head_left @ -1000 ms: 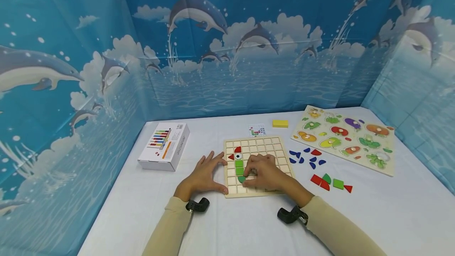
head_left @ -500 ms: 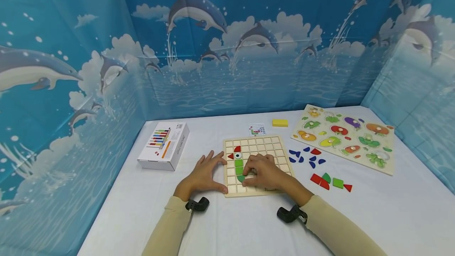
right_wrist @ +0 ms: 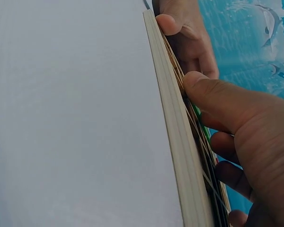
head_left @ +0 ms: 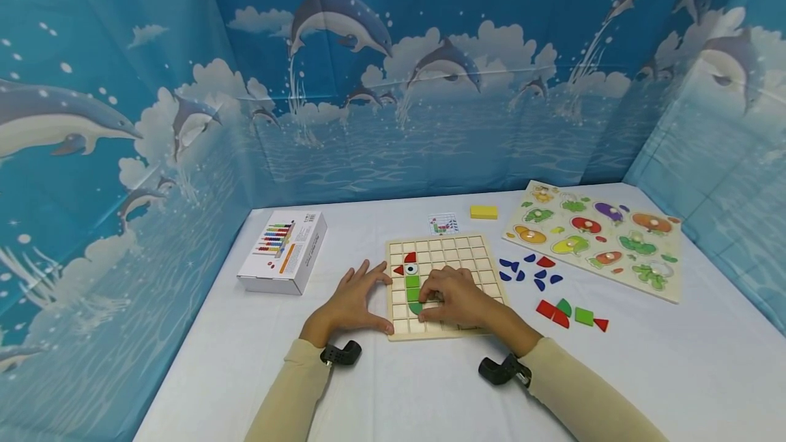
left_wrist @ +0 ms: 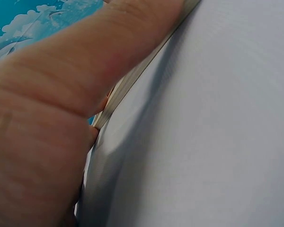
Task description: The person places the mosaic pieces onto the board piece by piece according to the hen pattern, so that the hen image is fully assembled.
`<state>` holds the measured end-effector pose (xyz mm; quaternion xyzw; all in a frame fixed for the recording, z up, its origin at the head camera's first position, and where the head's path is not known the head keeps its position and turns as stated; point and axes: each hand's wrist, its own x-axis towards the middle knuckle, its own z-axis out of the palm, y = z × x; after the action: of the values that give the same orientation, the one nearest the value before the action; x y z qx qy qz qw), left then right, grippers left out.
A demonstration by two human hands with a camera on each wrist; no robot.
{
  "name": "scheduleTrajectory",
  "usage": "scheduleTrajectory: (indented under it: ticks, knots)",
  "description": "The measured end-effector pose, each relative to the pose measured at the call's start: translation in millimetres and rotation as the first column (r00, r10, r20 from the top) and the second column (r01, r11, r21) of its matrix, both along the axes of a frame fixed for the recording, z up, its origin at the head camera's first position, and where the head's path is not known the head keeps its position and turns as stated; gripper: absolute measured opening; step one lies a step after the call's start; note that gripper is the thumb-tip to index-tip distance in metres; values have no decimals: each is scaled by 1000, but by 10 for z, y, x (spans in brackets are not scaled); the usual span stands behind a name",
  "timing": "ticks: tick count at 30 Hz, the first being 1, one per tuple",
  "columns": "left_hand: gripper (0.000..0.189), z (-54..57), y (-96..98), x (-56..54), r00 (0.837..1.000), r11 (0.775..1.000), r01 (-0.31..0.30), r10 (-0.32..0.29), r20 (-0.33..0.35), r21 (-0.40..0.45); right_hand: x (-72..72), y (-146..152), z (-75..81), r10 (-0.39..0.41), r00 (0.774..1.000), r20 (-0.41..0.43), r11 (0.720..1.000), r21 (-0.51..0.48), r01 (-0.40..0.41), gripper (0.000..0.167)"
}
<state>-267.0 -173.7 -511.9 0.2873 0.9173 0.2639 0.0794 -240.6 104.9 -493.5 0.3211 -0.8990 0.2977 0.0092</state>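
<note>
Dark green, a piece (head_left: 415, 307) is being pinched by the right hand (head_left: 457, 297). The left hand (head_left: 355, 303), fingers spread, is touching the board (head_left: 453, 252).

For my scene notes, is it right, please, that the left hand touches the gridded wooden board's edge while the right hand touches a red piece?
Not quite: the right hand touches a dark green piece, not red, as the head view shows; the left hand does touch the edge of the gridded wooden board.
</note>
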Motion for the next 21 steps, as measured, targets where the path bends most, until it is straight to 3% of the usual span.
scheduleTrajectory:
  ticks: [16,21]
  knots:
    - [90,12,3,14,1000,1000,-9,9,8,4,2,7,26,33,999,12,999,21,-33,17]
    - [90,9,7,11,1000,1000,-7,7,1,9,22,96,81,41,998,51,999,-5,-41,15]
